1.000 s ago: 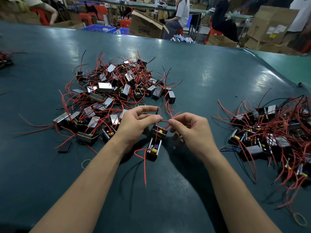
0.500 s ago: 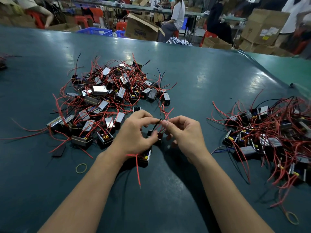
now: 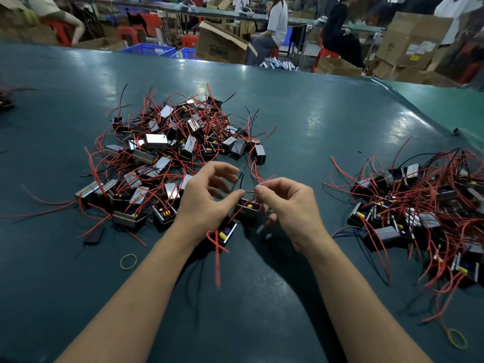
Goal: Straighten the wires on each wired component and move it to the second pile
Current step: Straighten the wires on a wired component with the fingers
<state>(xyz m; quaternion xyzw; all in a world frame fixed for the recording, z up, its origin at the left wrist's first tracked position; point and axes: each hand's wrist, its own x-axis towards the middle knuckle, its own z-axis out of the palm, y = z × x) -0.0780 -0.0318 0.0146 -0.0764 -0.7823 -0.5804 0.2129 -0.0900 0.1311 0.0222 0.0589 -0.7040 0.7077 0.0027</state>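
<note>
Red wire [image 3: 249, 192]: stretched between both hands above the table.
Left hand [image 3: 207, 203]: thumb tip on the wire, other fingers spread loosely.
Right hand [image 3: 288, 205]: thumb and forefinger pinch the wire.
Component [image 3: 246, 209]: between the hands, just below.
Second component [image 3: 226, 233]: under the left wrist.
Unsorted pile [image 3: 170, 153]: behind the left hand.
Second pile [image 3: 424, 205]: well right.
Table [image 3: 314, 121]: dark green.

2 hands are showing: the left hand [image 3: 207, 197] and the right hand [image 3: 290, 205]. 2 piles are lying on 1 green table [image 3: 301, 121]: a left pile [image 3: 172, 148] and a right pile [image 3: 424, 205]; their pieces are too tangled to count. 2 wired components [image 3: 247, 208] are sitting between the hands. 2 yellow rubber bands [image 3: 128, 261] are lying loose. 2 people [image 3: 277, 22] are sitting behind.
</note>
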